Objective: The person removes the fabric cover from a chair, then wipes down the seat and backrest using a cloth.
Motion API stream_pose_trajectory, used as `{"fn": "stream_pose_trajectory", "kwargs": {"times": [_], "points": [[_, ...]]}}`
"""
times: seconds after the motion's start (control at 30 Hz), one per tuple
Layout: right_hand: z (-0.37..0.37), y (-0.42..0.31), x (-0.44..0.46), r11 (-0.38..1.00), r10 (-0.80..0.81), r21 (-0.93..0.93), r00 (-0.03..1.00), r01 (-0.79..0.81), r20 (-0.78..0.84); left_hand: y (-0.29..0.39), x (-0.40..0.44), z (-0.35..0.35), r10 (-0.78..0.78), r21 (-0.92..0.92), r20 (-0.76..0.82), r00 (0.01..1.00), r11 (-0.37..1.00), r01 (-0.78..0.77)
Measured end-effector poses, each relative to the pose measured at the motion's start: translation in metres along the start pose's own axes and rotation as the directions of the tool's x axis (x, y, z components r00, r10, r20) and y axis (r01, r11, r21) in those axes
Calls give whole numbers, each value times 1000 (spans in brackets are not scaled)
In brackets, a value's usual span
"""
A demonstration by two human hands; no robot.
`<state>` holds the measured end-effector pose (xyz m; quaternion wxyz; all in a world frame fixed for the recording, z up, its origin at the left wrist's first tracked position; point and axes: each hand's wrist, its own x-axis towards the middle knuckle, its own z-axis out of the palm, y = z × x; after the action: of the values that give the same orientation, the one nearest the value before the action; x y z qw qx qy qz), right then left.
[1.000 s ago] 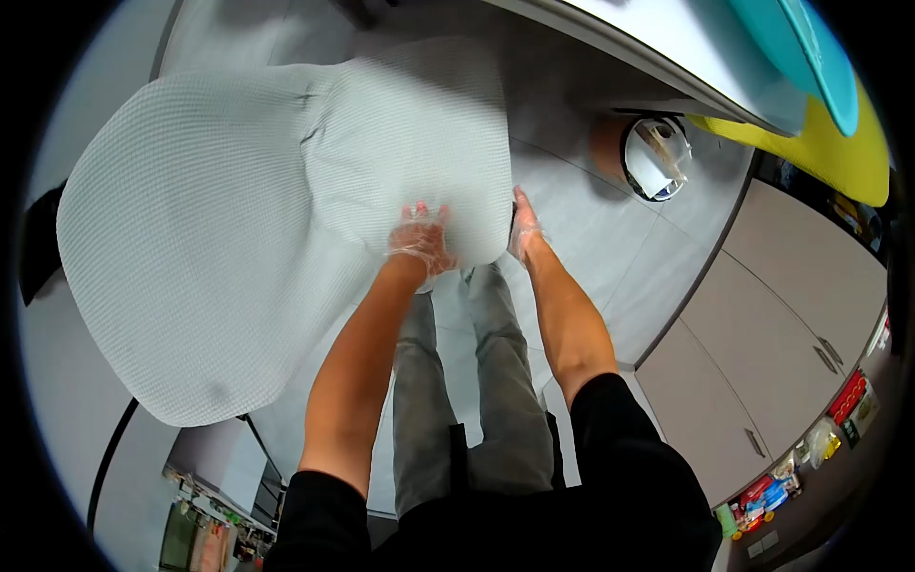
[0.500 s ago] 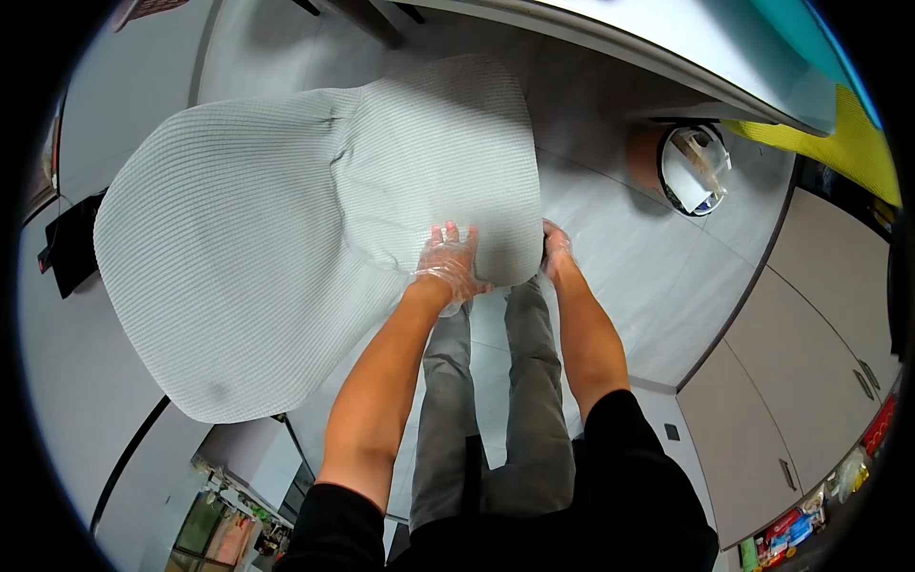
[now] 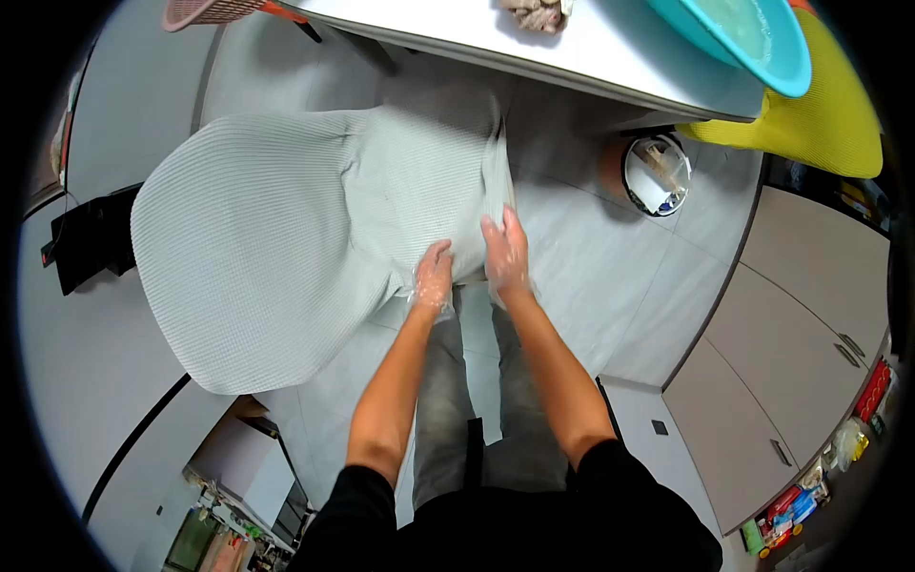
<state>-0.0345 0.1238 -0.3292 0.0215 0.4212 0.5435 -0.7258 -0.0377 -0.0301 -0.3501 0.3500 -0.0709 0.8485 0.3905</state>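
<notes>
A pale grey ribbed fabric cover (image 3: 243,248) is stretched over a chair with a broad back and a seat. At the seat's outer edge, the fabric (image 3: 496,172) is gathered into a loose fold. My right hand (image 3: 508,255), in a clear plastic glove, pinches the cover at this fold, its fingers pointing away from me. My left hand (image 3: 434,278), also gloved, rests against the near side of the seat with its fingers stretched forward. The underside of the seat is hidden.
A white table (image 3: 620,57) across the top holds a turquoise basin (image 3: 791,71) of liquid and a brownish clump (image 3: 538,13). Beneath it stands a filled waste bin (image 3: 615,170). A yellow chair (image 3: 824,124) and beige cabinets (image 3: 810,286) are at right; a pink basket (image 3: 205,11) is upper left.
My right hand has moved from beside the seat onto its edge, where the cover is now bunched. My left hand has shifted slightly, its fingers less spread. The view has tilted, showing more table.
</notes>
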Motion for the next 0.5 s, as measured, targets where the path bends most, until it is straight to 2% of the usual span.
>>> {"fn": "stream_pose_trajectory", "kwargs": {"times": [0.03,0.07,0.1,0.17,0.23,0.27,0.3,0.37,0.43,0.5], "points": [[18,-20,14,998,-12,60,999,15,-45,4,-10,-2,-53,-144,-83,995,989,41],[33,-40,33,996,3,91,999,1,-48,13,-19,-8,-77,-138,-111,991,989,61],[48,-56,55,992,23,122,999,-16,-49,28,-29,-16,-68,-231,-108,992,972,41],[73,-61,106,1000,-17,-7,1000,17,-9,52,-45,-30,-55,-408,-93,994,913,13],[109,-107,88,995,69,73,996,-73,53,40,-40,-35,16,-414,-148,989,907,-77],[124,-106,83,993,7,113,967,-37,255,46,-40,-46,28,-387,-184,983,917,-98],[137,-105,78,988,-61,154,895,-9,443,49,-37,-51,39,-362,-218,975,925,-118],[151,-128,35,993,117,-80,669,-86,734,43,-25,-54,-47,-439,-339,940,891,-113],[170,-105,0,956,170,-266,504,123,847,35,-19,-66,-129,-519,-410,903,847,-114],[152,-90,-47,845,82,-312,471,435,878,16,-21,-67,-219,-676,-416,883,723,-140]]}}
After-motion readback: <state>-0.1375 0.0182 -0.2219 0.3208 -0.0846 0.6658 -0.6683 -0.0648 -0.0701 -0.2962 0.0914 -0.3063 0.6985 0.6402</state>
